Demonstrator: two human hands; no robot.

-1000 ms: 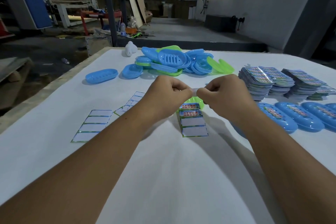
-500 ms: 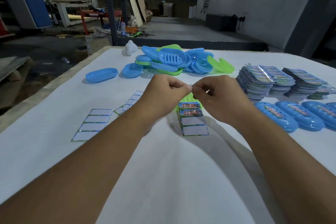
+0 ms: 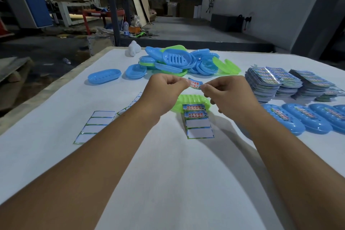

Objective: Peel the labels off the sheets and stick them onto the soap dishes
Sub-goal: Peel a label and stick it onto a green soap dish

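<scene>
Nearest lay the sheet [image 3: 199, 122], two labels left on it, its far end over the green dish [image 3: 192, 100]. Above that, the left hand [image 3: 166, 89] and right hand [image 3: 222, 92] each pinched an end of a peeled label [image 3: 194, 83], stretched between them. Next it likely needed lowering flat onto the dish. A second ago the fists nearly met, hiding the label.
</scene>
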